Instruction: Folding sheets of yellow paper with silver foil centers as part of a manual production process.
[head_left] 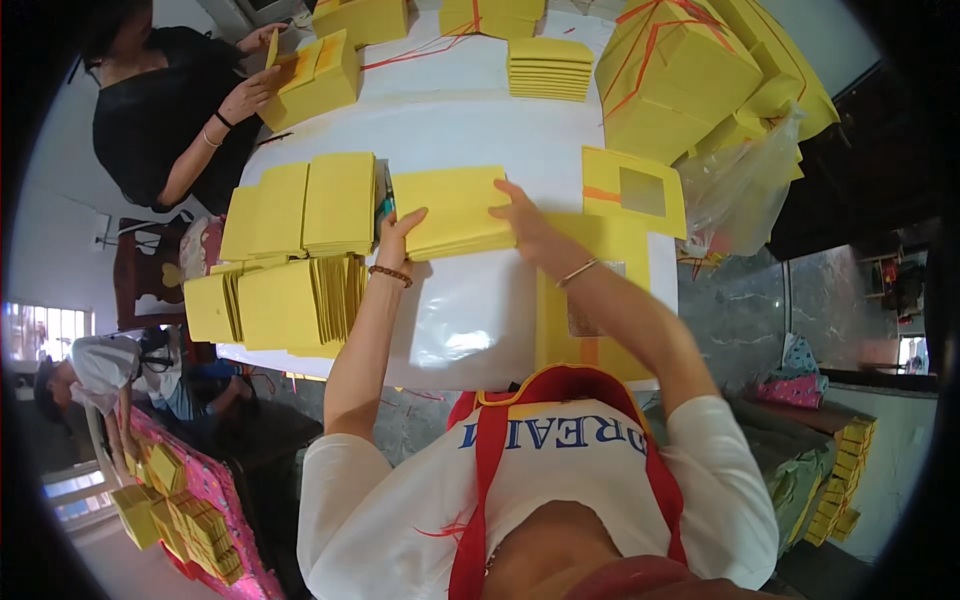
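A stack of folded yellow paper [450,205] sits between my hands over the white table. My left hand [398,236] grips its left end, thumb on top. At the opposite end, my right hand [524,222] holds the right edge with its thumb over the top sheet. Beneath my right forearm lie large flat yellow sheets [560,290], partly hidden. Beyond them is a yellow sheet with a grey square and an orange band [605,168]. Left of my left hand stand several yellow paper stacks [340,205], some on edge.
The white-covered table [450,120] also bears a neat yellow pile [548,70] and big bundles tied with red string [670,90]. A clear plastic bag [740,195] hangs at the right. Across the left corner, a person in black [165,110] handles a yellow block.
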